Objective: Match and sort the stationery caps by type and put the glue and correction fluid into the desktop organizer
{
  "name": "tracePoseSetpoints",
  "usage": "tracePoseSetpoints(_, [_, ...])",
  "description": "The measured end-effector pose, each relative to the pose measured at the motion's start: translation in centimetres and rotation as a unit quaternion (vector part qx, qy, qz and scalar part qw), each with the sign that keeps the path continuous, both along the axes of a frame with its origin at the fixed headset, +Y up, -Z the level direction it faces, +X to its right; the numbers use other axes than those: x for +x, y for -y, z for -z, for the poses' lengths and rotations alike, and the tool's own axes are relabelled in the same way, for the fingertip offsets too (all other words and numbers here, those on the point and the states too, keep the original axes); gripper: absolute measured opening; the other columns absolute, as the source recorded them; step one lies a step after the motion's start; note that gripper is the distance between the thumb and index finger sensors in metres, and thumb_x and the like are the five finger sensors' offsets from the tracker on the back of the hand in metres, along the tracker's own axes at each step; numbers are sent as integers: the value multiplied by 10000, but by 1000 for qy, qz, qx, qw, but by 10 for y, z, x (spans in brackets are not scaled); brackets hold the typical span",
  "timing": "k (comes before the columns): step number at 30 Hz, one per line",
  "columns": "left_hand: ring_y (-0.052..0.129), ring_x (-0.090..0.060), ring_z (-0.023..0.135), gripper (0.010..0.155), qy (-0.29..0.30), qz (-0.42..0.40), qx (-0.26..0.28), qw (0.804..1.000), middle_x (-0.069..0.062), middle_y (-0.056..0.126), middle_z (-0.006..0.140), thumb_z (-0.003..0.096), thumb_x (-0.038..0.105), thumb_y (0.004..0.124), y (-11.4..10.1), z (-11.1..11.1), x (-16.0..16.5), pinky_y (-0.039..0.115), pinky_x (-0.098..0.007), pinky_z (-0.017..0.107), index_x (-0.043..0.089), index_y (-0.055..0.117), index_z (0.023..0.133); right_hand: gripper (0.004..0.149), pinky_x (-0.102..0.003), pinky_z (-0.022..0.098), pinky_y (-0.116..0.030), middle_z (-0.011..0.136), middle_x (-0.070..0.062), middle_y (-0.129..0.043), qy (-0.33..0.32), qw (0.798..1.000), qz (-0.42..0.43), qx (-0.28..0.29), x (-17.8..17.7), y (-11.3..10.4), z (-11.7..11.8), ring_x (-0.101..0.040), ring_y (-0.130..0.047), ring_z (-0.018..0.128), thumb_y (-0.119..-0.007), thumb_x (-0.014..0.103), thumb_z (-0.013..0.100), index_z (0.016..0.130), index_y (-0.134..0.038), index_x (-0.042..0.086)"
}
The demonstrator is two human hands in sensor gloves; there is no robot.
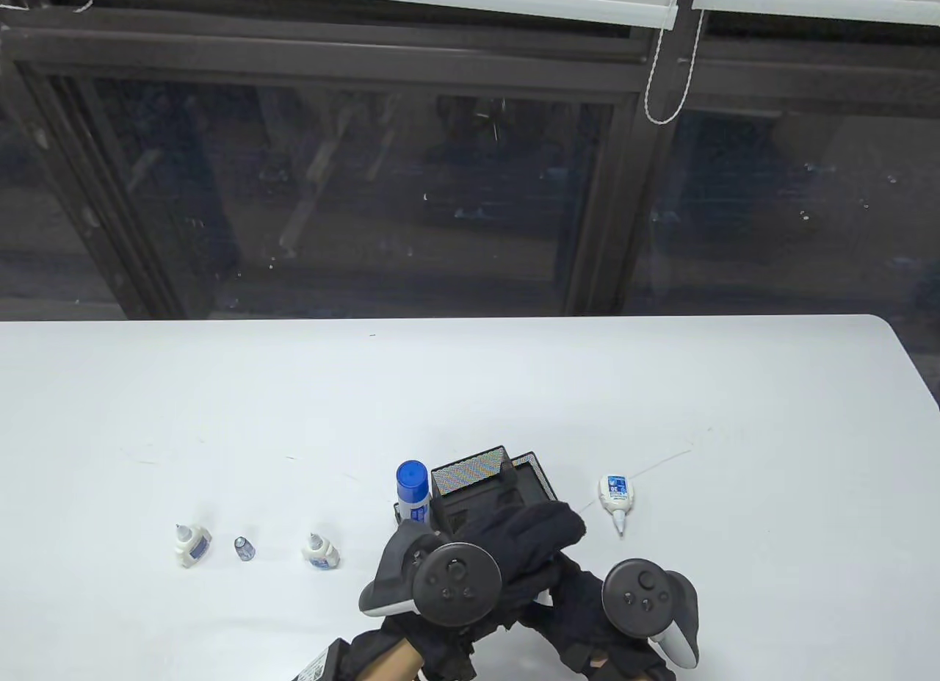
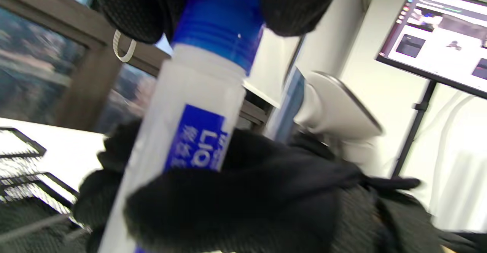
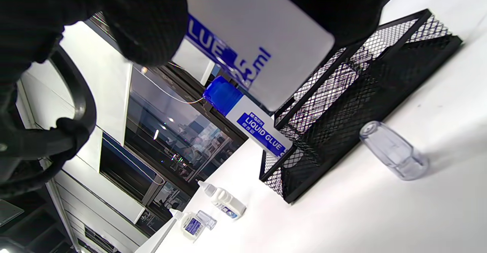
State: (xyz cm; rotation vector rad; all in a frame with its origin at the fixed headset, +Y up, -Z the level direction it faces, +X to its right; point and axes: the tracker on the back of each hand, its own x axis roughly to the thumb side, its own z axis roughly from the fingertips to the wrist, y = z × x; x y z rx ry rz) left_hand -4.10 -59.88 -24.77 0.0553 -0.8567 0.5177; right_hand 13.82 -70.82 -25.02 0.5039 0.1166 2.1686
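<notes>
Hands (image 1: 514,563) both gripping one glue bottle (image 2: 190,131) beside organizer (image 1: 477,483), open table (image 1: 734,402) beyond

White table (image 1: 514,387), dark window (image 1: 352,189), blind cord (image 1: 664,71), lit monitor (image 2: 437,40) on stand

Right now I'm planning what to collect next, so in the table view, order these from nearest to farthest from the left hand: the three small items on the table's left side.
1. Small bottle, nearest, just left of the left hand.
2. Clear cap, in the middle.
3. Far-left small bottle, farthest.
</notes>
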Motion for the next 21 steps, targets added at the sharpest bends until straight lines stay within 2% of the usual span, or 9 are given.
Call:
tracePoseSetpoints(3, [860, -313, 1001, 741, -96, -37, 70, 992, -113, 668, 1182, 520, 592, 765, 0, -4, -4, 749, -524, 689, 258, 547, 1144, 699, -546, 665, -685, 1017, -129, -731, 4, 1000, 8, 7, 0, -1, -1, -388, -821, 887, -855, 438, 463, 1041, -562, 176])
tracePoseSetpoints(5, [958, -219, 857, 717, -125, -37, 93, 987, -61, 783, 1079, 492, 606, 789, -1, -7, -4, 794, -481, 647, 258, 621, 1096, 700, -544, 665, -685, 1018, -126, -729, 6, 1000, 11, 7, 1, -2, -1, -387, -819, 889, -855, 438, 463, 1041, -561, 175])
tracePoseSetpoints(9, [832, -350, 1049, 599, -5, 24, 52, 998, -116, 625, 1206, 600, 379, 704, -5, -8, 1, 753, -539, 706, 229, 521, 1150, 698, -548, 665, -683, 1017, -128, -730, 7, 1000, 10, 9, 2, -1, -1, -389, -818, 889, -857, 433, 461, 1040, -564, 176])
tracePoseSetpoints(11, [732, -388, 1114, 610, -15, 34, 47, 998, -157, 539, 1242, 616, 358, 674, -3, -9, 2, 709, -573, 728, 229, 466, 1174, 700, -546, 667, -683, 1019, -127, -729, 5, 1000, 11, 8, 2, -1, -1, -390, -817, 890, -856, 435, 461, 1041, -561, 177])
tracePoseSetpoints(13, [723, -396, 1105, 759, -68, 35, 73, 994, -168, 530, 1239, 563, 548, 719, 0, -11, 2, 689, -572, 731, 228, 429, 1187, 700, -545, 667, -682, 1019, -127, -728, 6, 1000, 12, 10, 2, -1, 0, -387, -816, 891, -857, 435, 462, 1041, -561, 177])
tracePoseSetpoints(15, [916, -259, 928, 832, -127, 27, 125, 984, -117, 694, 1145, 490, 660, 737, 2, -12, 3, 781, -496, 665, 221, 509, 1159, 700, -545, 668, -682, 1019, -127, -728, 7, 1000, 12, 12, 2, -1, -1, -388, -816, 892, -856, 436, 462, 1041, -561, 177])
tracePoseSetpoints(18, [950, -255, 893, 683, -83, 38, 103, 990, -96, 737, 1117, 555, 526, 740, 0, -13, 5, 804, -484, 649, 236, 544, 1142, 698, -547, 669, -681, 1019, -126, -729, 12, 1000, 5, 17, 3, -1, 0, -388, -815, 893, -859, 433, 461, 1040, -563, 179])
tracePoseSetpoints(20, [797, -349, 1067, 683, -6, 75, 61, 995, -177, 495, 1242, 608, 382, 693, -1, -12, 8, 743, -530, 712, 175, 390, 1184, 698, -548, 671, -677, 1023, -123, -724, 13, 1000, 6, 17, 3, 0, 0, -389, -808, 900, -861, 430, 458, 1039, -562, 182])
tracePoseSetpoints(21, [742, -357, 1103, 706, -23, 73, 60, 995, -221, 385, 1254, 616, 366, 680, 0, -13, 7, 720, -537, 728, 152, 327, 1189, 698, -546, 670, -680, 1020, -122, -727, 13, 1000, 7, 16, 4, 0, 0, -386, -812, 897, -859, 432, 460, 1039, -561, 183])
